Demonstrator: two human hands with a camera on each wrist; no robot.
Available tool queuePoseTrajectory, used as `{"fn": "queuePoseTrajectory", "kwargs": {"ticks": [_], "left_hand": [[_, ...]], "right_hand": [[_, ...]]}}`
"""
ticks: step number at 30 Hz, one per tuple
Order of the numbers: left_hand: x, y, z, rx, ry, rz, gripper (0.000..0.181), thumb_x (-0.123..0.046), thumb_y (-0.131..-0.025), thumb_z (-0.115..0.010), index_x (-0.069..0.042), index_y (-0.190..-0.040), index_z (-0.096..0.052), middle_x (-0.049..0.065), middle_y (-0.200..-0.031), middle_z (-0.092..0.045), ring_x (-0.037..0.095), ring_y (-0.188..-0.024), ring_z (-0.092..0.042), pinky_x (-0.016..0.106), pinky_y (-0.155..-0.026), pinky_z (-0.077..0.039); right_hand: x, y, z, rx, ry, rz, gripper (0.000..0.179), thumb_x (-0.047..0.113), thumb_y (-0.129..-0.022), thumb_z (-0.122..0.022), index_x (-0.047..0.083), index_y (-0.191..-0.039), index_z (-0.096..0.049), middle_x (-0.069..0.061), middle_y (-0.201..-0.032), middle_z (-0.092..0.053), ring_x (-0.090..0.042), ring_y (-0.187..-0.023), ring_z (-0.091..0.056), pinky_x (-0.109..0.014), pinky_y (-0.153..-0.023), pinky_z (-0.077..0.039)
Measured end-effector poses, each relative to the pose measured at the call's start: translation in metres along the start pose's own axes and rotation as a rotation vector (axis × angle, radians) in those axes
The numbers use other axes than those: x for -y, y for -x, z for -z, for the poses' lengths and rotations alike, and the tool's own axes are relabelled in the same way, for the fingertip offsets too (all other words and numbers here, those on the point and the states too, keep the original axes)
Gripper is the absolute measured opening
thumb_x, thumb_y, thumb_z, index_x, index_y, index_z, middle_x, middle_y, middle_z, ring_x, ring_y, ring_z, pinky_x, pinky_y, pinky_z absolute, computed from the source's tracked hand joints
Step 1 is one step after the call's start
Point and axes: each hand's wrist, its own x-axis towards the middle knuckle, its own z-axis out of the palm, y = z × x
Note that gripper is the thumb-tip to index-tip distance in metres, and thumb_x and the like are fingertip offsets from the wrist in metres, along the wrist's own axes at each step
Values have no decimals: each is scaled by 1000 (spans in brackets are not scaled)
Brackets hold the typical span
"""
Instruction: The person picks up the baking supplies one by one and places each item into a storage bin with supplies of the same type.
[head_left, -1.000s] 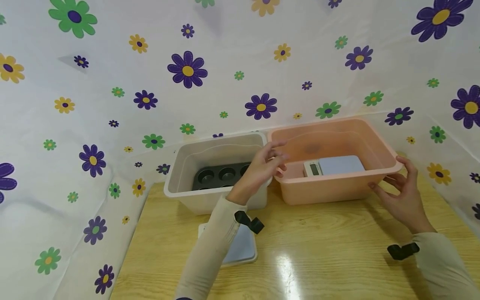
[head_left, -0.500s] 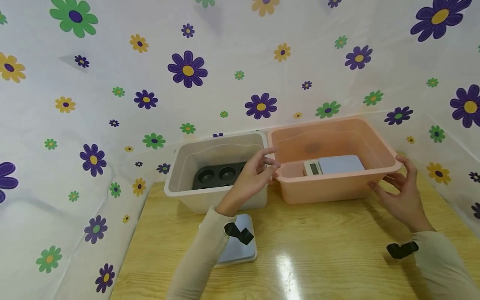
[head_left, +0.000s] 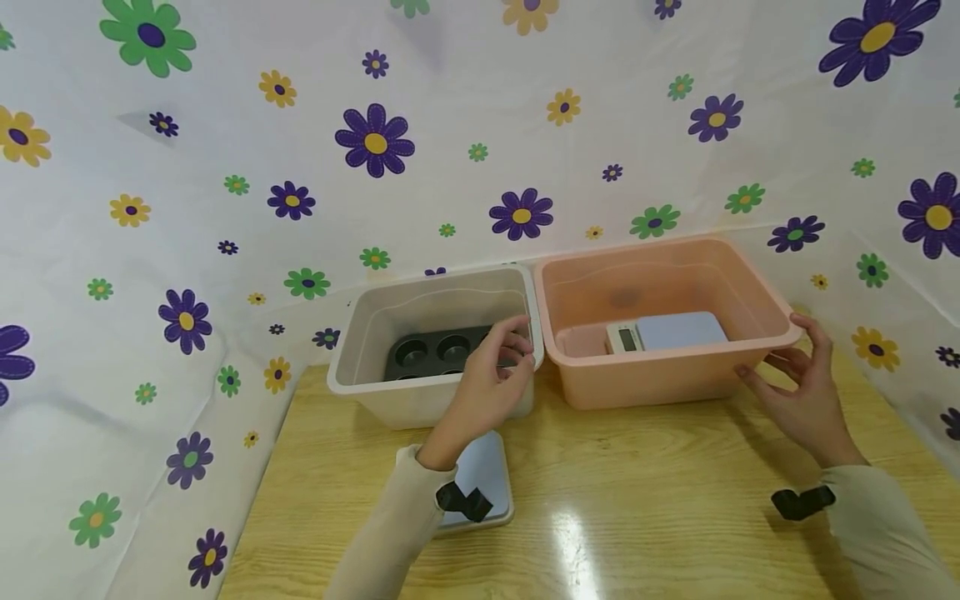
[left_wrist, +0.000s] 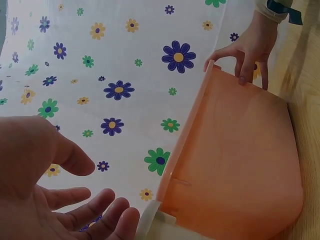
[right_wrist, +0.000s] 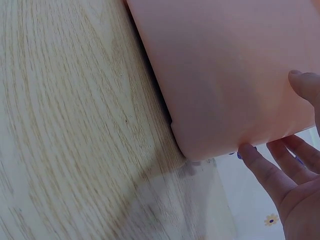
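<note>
My right hand grips the right front corner of a pink plastic bin, its thumb on the front wall and its fingers round the side. Inside that bin lies a kitchen scale with a small display and a pale blue top. My left hand hovers over the right end of a white plastic bin, fingers loosely bent and holding nothing. A dark muffin pan sits in the white bin, its right part hidden behind the left hand.
A flat blue-topped object with a pale rim lies on the wooden table, partly covered by my left forearm. The two bins stand side by side against a flower-printed backdrop, which also lines the left and right sides.
My left hand has drawn back left and slightly down, from the pink bin's left rim to over the white bin. The right hand stays at the pink bin's corner.
</note>
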Motion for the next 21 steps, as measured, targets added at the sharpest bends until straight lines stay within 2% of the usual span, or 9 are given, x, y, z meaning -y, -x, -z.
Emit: {"fn": "queuePoseTrajectory", "kwargs": {"ticks": [8,13,17,21], "left_hand": [[8,23,12,-87,-9,22,50,-7,-106,-60,-12,-156,-54,18,-121,-68,22,-103,-66,23,-84,-57],[13,38,19,-153,-34,6,49,-4,-105,-60,-11,-154,-56,22,-121,-68,24,-104,-67,26,-85,-59],[13,48,25,-203,-51,13,51,-2,-103,-62,-13,-153,-57,19,-121,-68,25,-105,-68,29,-85,-59],[14,56,30,-226,-58,36,51,-2,-104,-63,-15,-153,-57,18,-122,-68,25,-105,-68,30,-86,-59]], "right_hand": [[-1,0,0,2,-1,12,103,-10,-96,-75,25,-172,-15,30,-134,-50,19,-115,-56,-1,-79,-53],[-1,0,0,0,-4,18,103,-10,-95,-75,24,-172,-15,30,-134,-50,20,-115,-56,-1,-79,-54],[-1,0,0,1,-1,20,103,-10,-95,-75,24,-172,-15,30,-135,-50,20,-115,-56,-1,-79,-54],[0,0,-1,2,3,20,102,-9,-96,-75,24,-172,-15,30,-135,-49,20,-115,-56,-1,-78,-53]]}}
